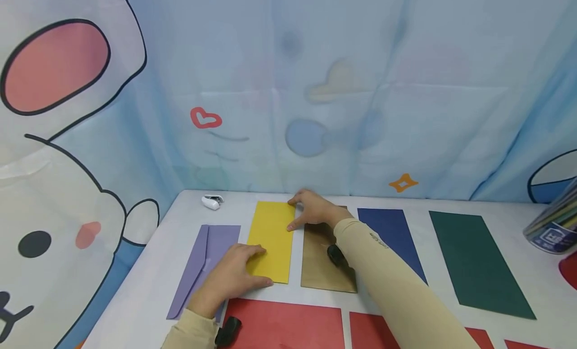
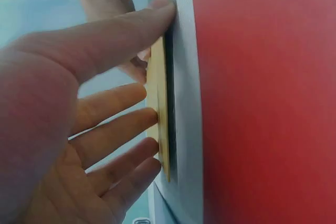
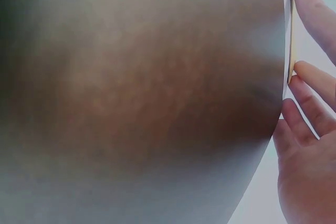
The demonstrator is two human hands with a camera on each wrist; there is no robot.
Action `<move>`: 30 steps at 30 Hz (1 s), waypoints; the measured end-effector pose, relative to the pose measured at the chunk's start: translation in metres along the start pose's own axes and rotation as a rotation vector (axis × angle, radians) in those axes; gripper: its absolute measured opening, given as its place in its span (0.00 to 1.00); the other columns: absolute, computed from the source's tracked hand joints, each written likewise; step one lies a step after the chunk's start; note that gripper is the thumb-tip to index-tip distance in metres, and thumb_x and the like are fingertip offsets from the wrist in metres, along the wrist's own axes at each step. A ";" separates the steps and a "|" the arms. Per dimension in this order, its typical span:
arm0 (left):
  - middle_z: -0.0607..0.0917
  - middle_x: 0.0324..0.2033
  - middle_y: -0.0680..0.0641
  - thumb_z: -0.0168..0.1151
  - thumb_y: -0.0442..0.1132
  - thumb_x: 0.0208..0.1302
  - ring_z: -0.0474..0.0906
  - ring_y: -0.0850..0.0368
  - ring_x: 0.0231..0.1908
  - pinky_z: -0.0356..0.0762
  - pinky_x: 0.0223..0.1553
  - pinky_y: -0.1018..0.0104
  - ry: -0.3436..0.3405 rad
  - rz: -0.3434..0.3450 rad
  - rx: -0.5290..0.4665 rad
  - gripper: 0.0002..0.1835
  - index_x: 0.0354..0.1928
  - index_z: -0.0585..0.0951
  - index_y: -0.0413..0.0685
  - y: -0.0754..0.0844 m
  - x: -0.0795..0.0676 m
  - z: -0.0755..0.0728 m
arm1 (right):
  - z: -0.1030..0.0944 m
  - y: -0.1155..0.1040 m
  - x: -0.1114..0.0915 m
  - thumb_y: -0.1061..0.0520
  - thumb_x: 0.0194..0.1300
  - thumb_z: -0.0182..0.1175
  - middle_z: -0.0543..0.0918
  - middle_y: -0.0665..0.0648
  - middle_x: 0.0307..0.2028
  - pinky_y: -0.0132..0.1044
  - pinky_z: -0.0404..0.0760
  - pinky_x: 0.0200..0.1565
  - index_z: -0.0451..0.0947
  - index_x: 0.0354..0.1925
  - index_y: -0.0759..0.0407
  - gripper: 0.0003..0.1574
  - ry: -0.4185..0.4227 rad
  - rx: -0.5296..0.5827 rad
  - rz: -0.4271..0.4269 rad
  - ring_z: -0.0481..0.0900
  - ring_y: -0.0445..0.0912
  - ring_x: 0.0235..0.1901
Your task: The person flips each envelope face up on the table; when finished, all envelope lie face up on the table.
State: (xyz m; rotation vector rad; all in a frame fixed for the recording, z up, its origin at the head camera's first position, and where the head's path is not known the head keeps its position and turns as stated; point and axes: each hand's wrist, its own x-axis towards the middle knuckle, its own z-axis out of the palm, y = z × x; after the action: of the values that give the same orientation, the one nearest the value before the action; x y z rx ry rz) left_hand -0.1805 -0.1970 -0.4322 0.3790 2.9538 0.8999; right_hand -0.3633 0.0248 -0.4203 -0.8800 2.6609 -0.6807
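Observation:
A yellow envelope (image 1: 272, 239) lies on the white table between both hands. My left hand (image 1: 232, 278) is at its near left side, thumb by the near edge and fingers along the left edge. In the left wrist view those fingers extend, fairly straight, to the edge of the envelope (image 2: 161, 98). At the far right corner, my right hand (image 1: 314, 209) touches the right edge with spread thumb and fingers. The right wrist view shows its fingertips at the thin yellow edge (image 3: 291, 35). A purple envelope (image 1: 221, 246) with its flap visible lies partly beneath the left hand.
A brown envelope (image 1: 317, 261) lies under the right forearm. Flat blue (image 1: 383, 229) and green (image 1: 480, 264) pieces are farther right, red ones (image 1: 288, 321) nearer. A small white stapler-like object (image 1: 212, 202) sits at the back left; a pencil-filled container (image 1: 552, 234) stands right.

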 end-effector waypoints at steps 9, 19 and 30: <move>0.86 0.53 0.49 0.72 0.53 0.61 0.77 0.47 0.59 0.70 0.60 0.45 -0.050 -0.006 -0.023 0.29 0.61 0.81 0.47 0.005 -0.003 -0.010 | -0.001 0.001 -0.002 0.41 0.52 0.79 0.70 0.63 0.64 0.48 0.65 0.67 0.74 0.66 0.64 0.51 -0.008 -0.006 0.010 0.67 0.57 0.65; 0.87 0.47 0.44 0.54 0.44 0.78 0.84 0.53 0.43 0.80 0.44 0.52 0.064 0.076 -0.085 0.25 0.71 0.69 0.45 0.010 -0.005 -0.020 | -0.003 0.009 -0.008 0.37 0.59 0.72 0.72 0.63 0.64 0.51 0.67 0.65 0.74 0.67 0.62 0.46 0.002 0.053 -0.011 0.69 0.58 0.65; 0.73 0.22 0.50 0.48 0.23 0.65 0.57 0.67 0.12 0.61 0.13 0.71 0.486 0.190 -0.337 0.36 0.75 0.62 0.52 0.018 -0.006 -0.030 | -0.012 -0.003 -0.012 0.41 0.60 0.73 0.58 0.56 0.75 0.58 0.55 0.70 0.56 0.76 0.42 0.53 0.117 0.585 -0.099 0.56 0.56 0.74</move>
State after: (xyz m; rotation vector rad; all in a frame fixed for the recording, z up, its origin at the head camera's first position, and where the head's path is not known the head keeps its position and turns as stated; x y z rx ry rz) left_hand -0.1740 -0.2005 -0.3971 0.4892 3.1160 1.7025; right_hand -0.3569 0.0345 -0.4076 -0.8150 2.3000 -1.4712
